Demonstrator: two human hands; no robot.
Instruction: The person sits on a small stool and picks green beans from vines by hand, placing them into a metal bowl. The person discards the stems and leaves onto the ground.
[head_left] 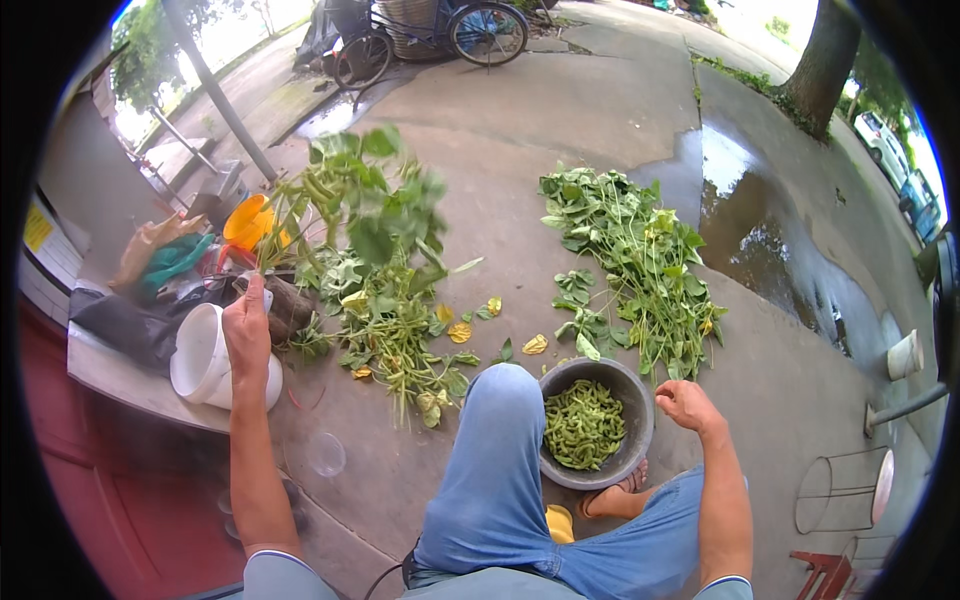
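Observation:
My left hand [247, 325] is closed round the stem of a leafy bean plant [375, 215] with green pods, held up on the left; its leaves are smeared by motion. Below that plant lies a pile of bean plants [395, 355] on the ground. My right hand [688, 405] is beside the right rim of a grey basin [640, 425], its fingers curled together; whatever they hold, if anything, is too small to make out. Green bean pods [583, 425] fill the bottom of the basin, between my legs. Beyond it is another heap of bean plants [640, 260].
A white bucket [200, 355], an orange container [248, 222] and bags [175, 262] are at the left. Yellow leaves [535, 344] and a clear plastic lid or cup [327, 455] lie on the concrete. A puddle [760, 230] stretches along the right. A tricycle [430, 40] stands at the back.

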